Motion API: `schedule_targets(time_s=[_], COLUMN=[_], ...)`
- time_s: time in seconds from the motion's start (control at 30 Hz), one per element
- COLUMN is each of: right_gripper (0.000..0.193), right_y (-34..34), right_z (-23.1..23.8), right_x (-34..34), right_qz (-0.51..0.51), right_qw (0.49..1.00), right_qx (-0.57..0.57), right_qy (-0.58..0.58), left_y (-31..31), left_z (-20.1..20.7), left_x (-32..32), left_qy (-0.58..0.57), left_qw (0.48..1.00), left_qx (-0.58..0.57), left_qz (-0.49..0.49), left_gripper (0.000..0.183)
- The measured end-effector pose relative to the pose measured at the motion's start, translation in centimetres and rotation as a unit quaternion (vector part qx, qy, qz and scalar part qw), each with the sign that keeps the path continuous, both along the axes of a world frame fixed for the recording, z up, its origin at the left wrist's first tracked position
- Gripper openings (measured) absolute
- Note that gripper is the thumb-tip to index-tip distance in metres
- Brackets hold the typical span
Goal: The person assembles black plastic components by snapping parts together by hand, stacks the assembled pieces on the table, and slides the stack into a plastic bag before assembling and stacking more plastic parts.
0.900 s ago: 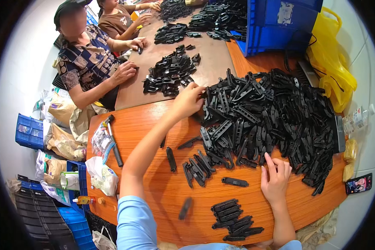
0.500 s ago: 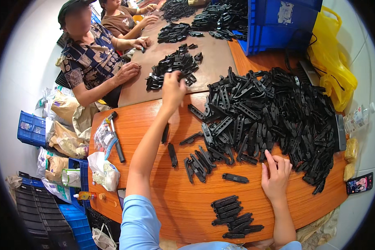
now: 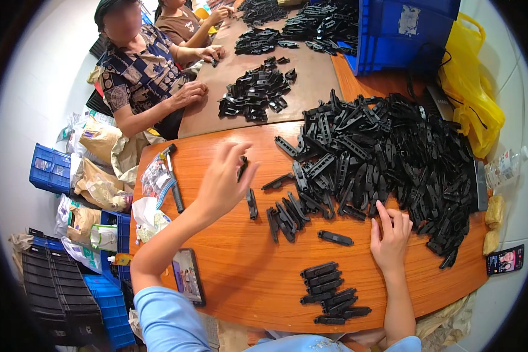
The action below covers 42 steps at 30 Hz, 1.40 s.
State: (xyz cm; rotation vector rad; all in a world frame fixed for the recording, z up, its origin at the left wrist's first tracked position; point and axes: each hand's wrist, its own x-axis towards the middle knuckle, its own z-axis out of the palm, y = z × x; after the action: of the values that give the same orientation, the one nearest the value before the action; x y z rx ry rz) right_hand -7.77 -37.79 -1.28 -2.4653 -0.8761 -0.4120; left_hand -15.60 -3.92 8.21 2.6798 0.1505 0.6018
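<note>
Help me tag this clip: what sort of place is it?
Likely a small workshop for sorting or assembling parts by hand: a big heap of black plastic parts on a wooden table, blue crates, and co-workers handling similar parts.

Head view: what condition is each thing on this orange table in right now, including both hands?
Left hand: raised above the table, pinching one small black part.
Right hand: flat at the edge of the pile, fingers spread.
Big pile of black parts: loose, jumbled.
Small stack: parts laid side by side in rows.
Single part: lying alone, flat.
Phone: screen lit.
</note>
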Motion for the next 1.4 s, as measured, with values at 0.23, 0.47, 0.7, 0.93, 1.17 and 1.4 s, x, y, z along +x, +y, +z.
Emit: schedule_targets(time_s=[0.23, 0.47, 0.7, 0.93, 1.17, 1.4], right_gripper=[0.043, 0.041, 0.039, 0.035, 0.034, 0.034], right_y=[-0.1, -0.4, -0.6, -0.6, -1.0, -0.2], right_z=[-0.1, -1.1, -1.5, -1.8, -2.1, -1.0], right_x=[0.4, -0.2, 0.5, 0.6, 0.6, 0.5], right_qz=[0.001, 0.016, 0.02, 0.019, 0.027, 0.023], right_qw=[0.999, 0.998, 0.996, 0.997, 0.996, 0.992], right_qx=[0.026, 0.039, 0.058, 0.054, 0.054, 0.076], right_qy=[-0.042, -0.056, -0.066, -0.054, -0.067, -0.103], left_y=[-1.5, -11.4, -20.2, -24.7, -25.5, -24.9], left_z=[6.0, 2.2, -16.4, -21.5, -19.7, -19.3], left_x=[-12.2, -25.7, -40.1, -44.1, -40.3, -41.9], left_qy=[-0.074, 0.036, 0.194, 0.257, 0.4, 0.268], left_qw=[0.994, 0.988, 0.96, 0.948, 0.901, 0.961], left_qx=[0.021, -0.121, -0.068, -0.152, -0.155, -0.073], left_qz=[0.075, -0.083, -0.192, -0.112, 0.063, 0.008], left_gripper=[0.033, 0.02, 0.053, 0.047, 0.03, 0.031])
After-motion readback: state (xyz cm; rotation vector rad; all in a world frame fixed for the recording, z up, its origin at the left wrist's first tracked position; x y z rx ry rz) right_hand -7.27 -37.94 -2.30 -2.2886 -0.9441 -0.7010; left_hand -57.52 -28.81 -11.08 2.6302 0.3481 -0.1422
